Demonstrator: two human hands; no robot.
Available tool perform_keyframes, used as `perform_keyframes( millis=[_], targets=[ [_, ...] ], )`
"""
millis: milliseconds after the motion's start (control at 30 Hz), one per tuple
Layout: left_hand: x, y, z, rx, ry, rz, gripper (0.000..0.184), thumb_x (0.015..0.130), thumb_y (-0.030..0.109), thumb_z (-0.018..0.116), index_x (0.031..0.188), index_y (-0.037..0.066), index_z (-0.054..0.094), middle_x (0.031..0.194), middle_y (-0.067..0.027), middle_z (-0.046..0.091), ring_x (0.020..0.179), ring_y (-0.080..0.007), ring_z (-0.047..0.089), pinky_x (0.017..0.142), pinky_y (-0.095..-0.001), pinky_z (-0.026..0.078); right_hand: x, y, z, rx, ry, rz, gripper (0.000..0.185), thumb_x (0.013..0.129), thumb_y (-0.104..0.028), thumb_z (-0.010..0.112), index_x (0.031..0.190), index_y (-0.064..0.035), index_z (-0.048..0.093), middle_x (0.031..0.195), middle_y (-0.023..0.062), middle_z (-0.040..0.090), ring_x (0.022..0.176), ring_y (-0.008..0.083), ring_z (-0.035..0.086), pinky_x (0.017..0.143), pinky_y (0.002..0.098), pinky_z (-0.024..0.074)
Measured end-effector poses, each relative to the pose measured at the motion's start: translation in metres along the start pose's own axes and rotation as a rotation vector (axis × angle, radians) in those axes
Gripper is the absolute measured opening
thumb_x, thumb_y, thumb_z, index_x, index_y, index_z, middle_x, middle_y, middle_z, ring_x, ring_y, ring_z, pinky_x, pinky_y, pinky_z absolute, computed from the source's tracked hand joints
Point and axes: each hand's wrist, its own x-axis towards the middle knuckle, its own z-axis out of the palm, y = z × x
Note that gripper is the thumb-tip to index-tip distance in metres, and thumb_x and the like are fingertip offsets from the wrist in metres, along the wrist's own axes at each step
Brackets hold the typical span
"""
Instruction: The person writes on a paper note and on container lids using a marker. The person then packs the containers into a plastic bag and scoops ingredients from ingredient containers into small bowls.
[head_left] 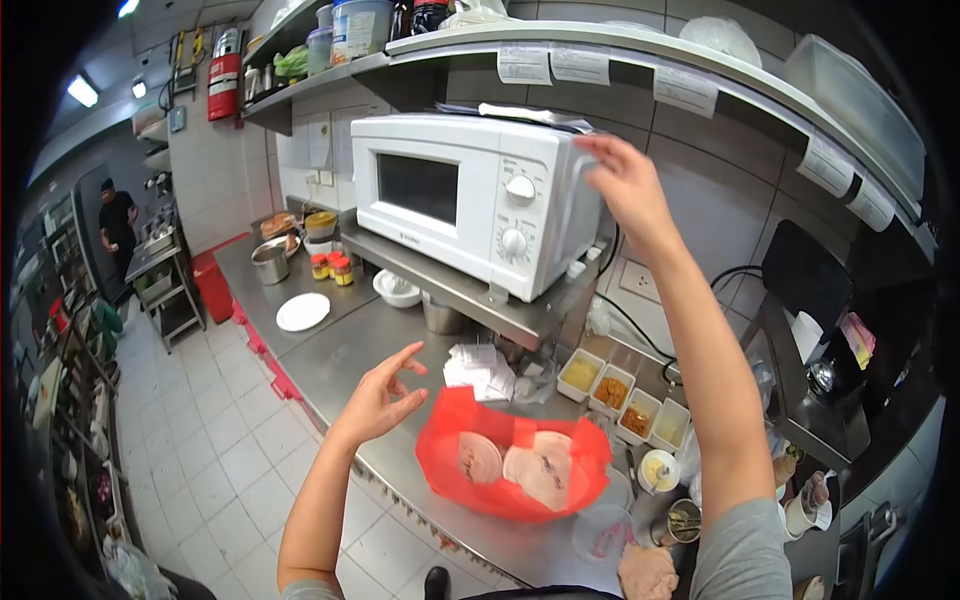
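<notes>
My left hand [382,398] hovers over the steel counter with its fingers apart and nothing in it. Just right of it lies a red plastic bag [440,450], spread around round containers with pale pink tops [545,468] and dark writing. My right hand [628,185] is raised by the upper right edge of a white microwave [475,205], fingers stretched out and holding nothing that I can see. Whether its fingertips touch the microwave, I cannot tell. White paper slips [480,372] lie in a pile between the bag and the microwave's steel shelf [450,285].
Several white tubs of food [611,390] line the wall at right. A white plate [303,312], a steel pot [270,264] and small jars [333,267] stand farther left. Overhead runs a loaded shelf [600,38]. Another person [117,222] stands far back at left.
</notes>
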Motion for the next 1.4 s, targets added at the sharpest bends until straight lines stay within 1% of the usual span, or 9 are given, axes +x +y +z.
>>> perform_keyframes(
  millis=[133, 367, 533, 667, 800, 1033, 1133, 1300, 1400],
  targets=[
    [0.034, -0.059, -0.032, 0.015, -0.035, 0.058, 0.049, 0.080, 0.006, 0.064, 0.126, 0.008, 0.050, 0.103, -0.0044, 0.058, 0.065, -0.0064, 0.053, 0.061, -0.0222, 0.045, 0.100, 0.019, 0.032, -0.065, -0.034, 0.185, 0.044, 0.073, -0.006, 0.057, 0.117, -0.0110, 0.061, 0.075, -0.0023, 0.051, 0.070, 0.0081, 0.046, 0.065, 0.0223, 0.0394],
    [0.098, -0.213, -0.002, -0.163, -0.010, -0.083, 0.030, 0.081, -0.001, 0.056, 0.110, 0.002, 0.060, 0.100, -0.0058, 0.059, 0.067, -0.0080, 0.056, 0.061, -0.0225, 0.046, 0.141, 0.050, 0.026, 0.139, -0.166, 0.234, 0.042, 0.082, -0.011, 0.055, 0.123, -0.0059, 0.055, 0.130, 0.0050, 0.050, 0.118, 0.0126, 0.041, 0.099, 0.0247, 0.0287],
    [0.178, -0.245, 0.076, 0.004, 0.025, 0.125, 0.025, 0.074, -0.002, 0.054, 0.097, 0.001, 0.065, 0.102, -0.0191, 0.058, 0.090, -0.0318, 0.062, 0.074, -0.0373, 0.051, 0.037, -0.042, 0.039, 0.127, -0.113, 0.152, 0.038, 0.079, -0.015, 0.062, 0.110, 0.0063, 0.059, 0.119, 0.0136, 0.057, 0.112, 0.0208, 0.051, 0.099, 0.0332, 0.0363],
    [0.230, -0.285, 0.123, 0.089, 0.244, 0.130, 0.025, 0.076, 0.002, 0.054, 0.099, 0.002, 0.063, 0.099, -0.0204, 0.057, 0.086, -0.0344, 0.060, 0.075, -0.0405, 0.049, -0.071, -0.081, 0.022, -0.042, -0.796, 0.163, 0.024, 0.078, -0.011, 0.056, 0.094, 0.0032, 0.068, 0.083, 0.0127, 0.063, 0.061, 0.0192, 0.059, 0.057, 0.0272, 0.0453],
    [0.274, -0.306, 0.102, 0.415, 0.507, 0.015, 0.032, 0.077, 0.013, 0.057, 0.109, 0.006, 0.060, 0.105, -0.0183, 0.057, 0.103, -0.0355, 0.052, 0.083, -0.0411, 0.044, -0.152, -0.101, 0.039, -0.500, -0.940, 0.858, 0.030, 0.058, 0.004, 0.050, 0.080, -0.0057, 0.068, 0.077, 0.0097, 0.063, 0.072, 0.0263, 0.062, 0.063, 0.0321, 0.0489],
    [0.337, -0.468, 0.140, -0.238, 0.601, 0.118, 0.065, 0.081, 0.048, 0.051, 0.136, 0.016, 0.038, 0.143, -0.0147, 0.029, 0.130, -0.0394, 0.023, 0.096, -0.0578, 0.027, -0.233, -0.040, 0.105, -0.401, -0.869, 0.851, 0.019, 0.073, -0.005, 0.055, 0.090, -0.0016, 0.064, 0.093, 0.0158, 0.061, 0.083, 0.0348, 0.060, 0.074, 0.0402, 0.0485],
    [0.331, -0.474, 0.143, -0.363, 0.520, 0.156, 0.067, 0.082, 0.052, 0.048, 0.139, 0.018, 0.034, 0.146, -0.0122, 0.024, 0.132, -0.0369, 0.020, 0.097, -0.0611, 0.021, -0.271, -0.014, 0.152, -0.264, -0.796, 0.726, 0.015, 0.075, -0.006, 0.055, 0.086, 0.0024, 0.060, 0.091, 0.0204, 0.060, 0.084, 0.0377, 0.059, 0.076, 0.0449, 0.0475],
    [0.287, -0.379, 0.091, 0.331, 0.534, 0.249, 0.053, 0.083, 0.038, 0.052, 0.129, 0.011, 0.047, 0.132, -0.0161, 0.043, 0.126, -0.0331, 0.034, 0.096, -0.0569, 0.025, -0.263, -0.009, 0.179, -0.099, -1.122, 1.275, 0.022, 0.078, -0.011, 0.048, 0.088, 0.0049, 0.060, 0.090, 0.0266, 0.061, 0.090, 0.0402, 0.059, 0.078, 0.0448, 0.0471],
    [0.239, -0.292, 0.053, 0.174, 0.656, 0.249, 0.039, 0.085, 0.011, 0.055, 0.122, -0.002, 0.050, 0.119, -0.0194, 0.053, 0.114, -0.0347, 0.047, 0.094, -0.0447, 0.035, -0.304, -0.004, 0.164, -0.159, -1.210, 0.896, 0.022, 0.079, -0.010, 0.049, 0.092, 0.0030, 0.060, 0.093, 0.0245, 0.061, 0.087, 0.0371, 0.061, 0.076, 0.0425, 0.0480]
  ],
)
